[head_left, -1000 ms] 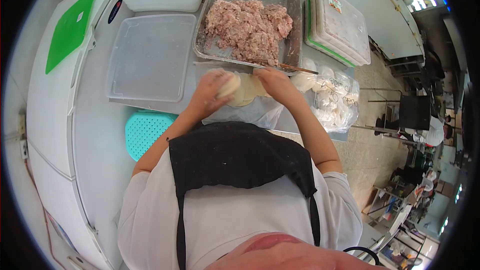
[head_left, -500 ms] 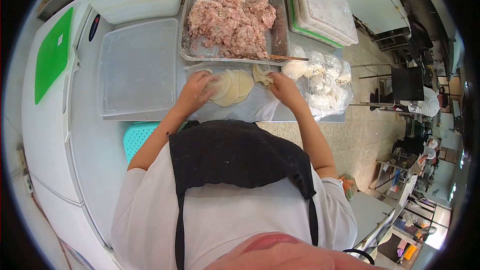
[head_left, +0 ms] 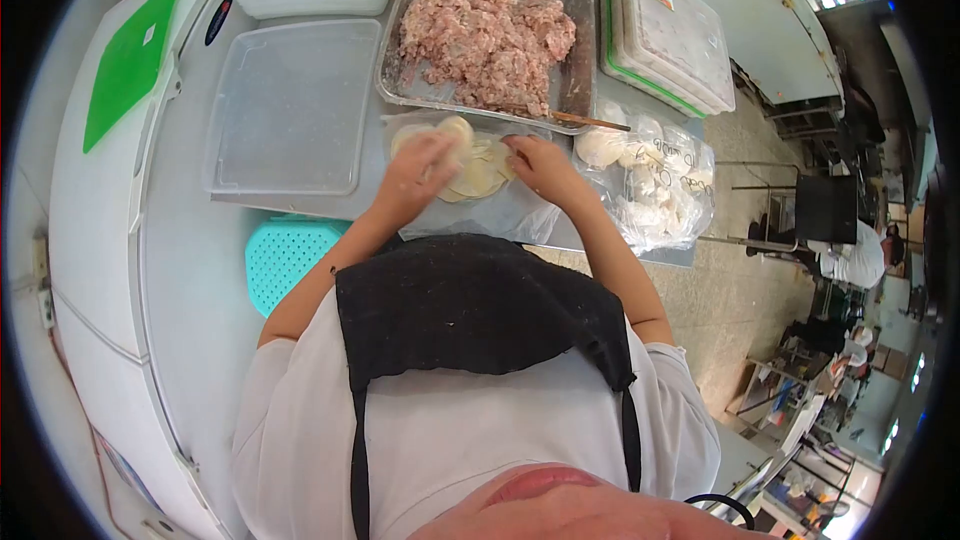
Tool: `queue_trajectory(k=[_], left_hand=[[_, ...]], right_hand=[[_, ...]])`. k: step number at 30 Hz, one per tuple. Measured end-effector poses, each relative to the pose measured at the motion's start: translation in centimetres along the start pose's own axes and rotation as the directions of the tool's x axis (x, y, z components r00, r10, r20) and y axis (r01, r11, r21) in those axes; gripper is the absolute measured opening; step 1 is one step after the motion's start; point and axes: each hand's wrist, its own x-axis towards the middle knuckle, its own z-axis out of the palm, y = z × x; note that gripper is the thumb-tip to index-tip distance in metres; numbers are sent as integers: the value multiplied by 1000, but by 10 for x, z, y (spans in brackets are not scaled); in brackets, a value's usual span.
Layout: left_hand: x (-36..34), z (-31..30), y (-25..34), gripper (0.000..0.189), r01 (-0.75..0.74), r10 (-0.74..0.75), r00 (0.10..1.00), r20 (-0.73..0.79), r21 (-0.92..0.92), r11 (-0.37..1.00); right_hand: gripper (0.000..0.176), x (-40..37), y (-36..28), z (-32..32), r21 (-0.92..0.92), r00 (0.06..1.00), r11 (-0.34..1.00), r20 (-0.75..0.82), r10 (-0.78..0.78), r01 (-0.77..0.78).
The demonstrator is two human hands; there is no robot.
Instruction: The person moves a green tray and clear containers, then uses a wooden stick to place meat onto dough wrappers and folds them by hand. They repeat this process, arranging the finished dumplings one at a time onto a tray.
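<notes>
Round pale dough wrappers (head_left: 479,178) lie overlapping on a clear plastic sheet (head_left: 515,220) at the table's front. Over their left side is my left hand (head_left: 421,172), blurred, with its fingers against a pale dough round (head_left: 456,130). My right hand (head_left: 536,166) touches the right edge of the wrappers, its fingertips pressed together; what they pinch is too small to make out. Behind my hands stands a metal tray (head_left: 398,95) holding a mound of ground meat (head_left: 490,45). A wooden stick (head_left: 590,121) rests across the tray's front right corner.
To the left is a translucent lid (head_left: 290,105), with a turquoise perforated basket (head_left: 290,260) below it. Stacked containers (head_left: 670,35) stand back right, above bags of white dough pieces (head_left: 655,180). A white freezer (head_left: 95,240) is far left; a person (head_left: 855,255) is at far right.
My left hand has moved slightly right over the wrappers, and a dough round now shows beside its fingers. The folded dough at my right hand no longer shows. The whole view has shifted.
</notes>
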Motion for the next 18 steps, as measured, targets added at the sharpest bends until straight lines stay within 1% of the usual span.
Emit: queue_trajectory(k=[1, 2, 3, 4, 5, 6, 7, 8, 9, 10, 11, 12, 13, 14, 15, 16, 17, 18], left_hand=[[-3, 4, -3, 32, -233, 204, 964, 172, 173, 957], [-6, 4, -7, 32, -224, 196, 968, 158, 183, 957], [-7, 3, -6, 31, -194, 168, 964, 206, 112, 975], [-8, 2, -5, 30, -158, 142, 955, 259, 40, 987], [-10, -1, -12, 30, -149, 133, 960, 248, 48, 988], [-12, -7, -24, 31, -33, 18, 990, 138, 108, 994], [-11, -12, -31, 33, 87, -91, 996, 23, 154, 984], [-11, -16, -36, 33, 91, -95, 995, 17, 157, 983], [-10, -18, -39, 33, 28, -42, 999, 32, 347, 937], [-10, -21, -42, 33, -35, 5, 998, 59, 523, 852], [-10, -22, -44, 33, -31, 3, 998, 55, 525, 850], [-11, -23, -47, 34, -58, 23, 997, 71, 543, 838], [-10, -25, -50, 36, -89, 45, 995, 92, 560, 824], [-8, -26, -53, 36, -91, 45, 995, 94, 560, 823], [-5, -28, -52, 33, 3, -54, 995, 81, 534, 846], [-5, -30, -51, 31, 97, -154, 985, 73, 506, 857], [-6, -31, -49, 31, 95, -153, 985, 75, 508, 856], [-5, -33, -34, 30, 289, -303, 953, -20, 372, 882]], right_hand=[[30, -4, 2, -5, 2, 1000, 1000, 11, -13, 13], [31, -7, 5, -10, -110, 1000, 994, 9, -15, 16], [31, -7, 4, -13, -221, 1000, 975, 3, -21, 21], [31, -5, -6, -19, -219, 999, 975, 12, -35, 37], [32, -4, -17, -25, -177, 999, 984, 1, -38, 37], [33, -2, -27, -30, -133, 999, 990, -12, -37, 35], [33, 0, -35, -31, -131, 999, 990, -7, -44, 43], [33, 3, -43, -29, -98, 991, 986, 11, -133, 134], [34, 5, -49, -25, -63, 975, 973, 26, -221, 222], [34, 8, -48, -15, -61, 974, 972, 29, -226, 227], [34, 10, -42, 1, -81, 951, 948, 19, -307, 308], [34, 11, -34, 13, -102, 923, 918, 9, -385, 384], [34, 15, -23, 16, -101, 923, 918, 6, -386, 384], [34, 20, -11, 16, 13, 936, 936, 4, -353, 353], [35, 21, -9, 11, 127, 947, 939, 9, -322, 318], [35, 19, -7, 6, 129, 946, 939, 9, -323, 319], [33, 17, -6, -1, 112, 969, 964, 24, -246, 242], [32, 16, -9, -6, 93, 985, 982, 36, -167, 163]])
